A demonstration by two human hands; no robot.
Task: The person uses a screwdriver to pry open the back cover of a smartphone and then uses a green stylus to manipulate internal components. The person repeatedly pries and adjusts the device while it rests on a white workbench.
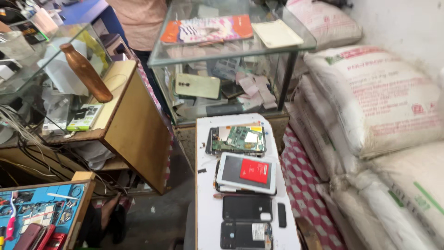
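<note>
Neither hand is in view, so their grip cannot be told; an opened tablet [237, 140] with bare circuit board lies untouched on the white counter [206, 217], above dismantled phones [246, 221].

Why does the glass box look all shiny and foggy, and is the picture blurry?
In the head view, the glass case catches daylight, so pale glare washes over its top and front; the white sacks look bright and a little washed out; the floor under the wooden desk is in shadow; the opened tablet on the white board stays fairly sharp.
</note>
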